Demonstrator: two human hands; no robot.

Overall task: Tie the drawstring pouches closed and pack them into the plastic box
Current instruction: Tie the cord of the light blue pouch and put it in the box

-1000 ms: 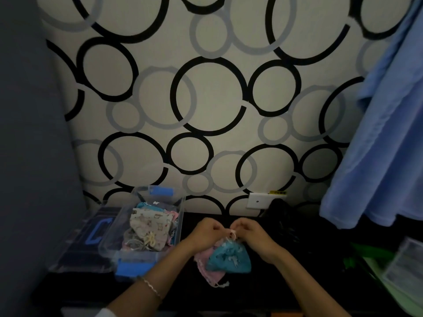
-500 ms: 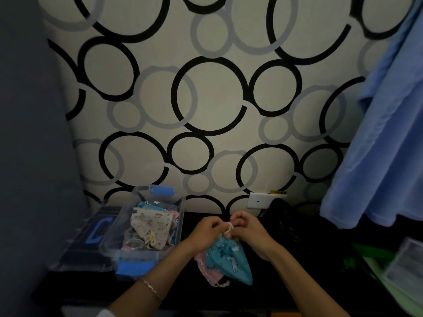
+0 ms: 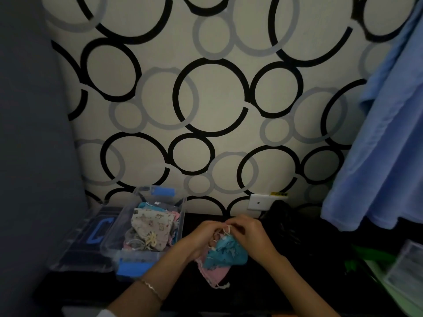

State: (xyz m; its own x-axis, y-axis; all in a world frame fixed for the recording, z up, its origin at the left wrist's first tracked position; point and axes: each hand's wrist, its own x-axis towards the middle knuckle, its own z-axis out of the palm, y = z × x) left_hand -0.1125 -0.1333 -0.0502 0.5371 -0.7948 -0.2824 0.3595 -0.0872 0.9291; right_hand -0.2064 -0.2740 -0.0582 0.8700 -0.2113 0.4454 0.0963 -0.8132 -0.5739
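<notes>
At centre of dark table point(image 3: 263, 291), teal pouch point(image 3: 225, 253) in hand, mouth gathered, white cord point(image 3: 223, 232) looped between fingers; knot judged unfinished. Left hand point(image 3: 203, 236) and right hand point(image 3: 249, 234) both pinching cord. Pink pouch point(image 3: 214, 274) beneath, untied yet. Plastic box point(image 3: 180, 216) left of hands, lid point(image 3: 91, 234) off beside it. Packed pouches: cream one point(image 3: 151, 221) plus others, several, exact count unclear. Outside box: two.

Both hands meet over dark surface point(image 3: 263, 291), left hand point(image 3: 203, 239) and right hand point(image 3: 250, 234) pinching pale drawstring point(image 3: 220, 234) at mouth of teal pouch point(image 3: 225, 252). Pink pouch point(image 3: 214, 274) lies under it, touching. Clear plastic box point(image 3: 180, 216) with blue latches sits left, holding several pouches, cream pouch point(image 3: 151, 225) on top. Box lid point(image 3: 89, 239) lies just left of box.
</notes>
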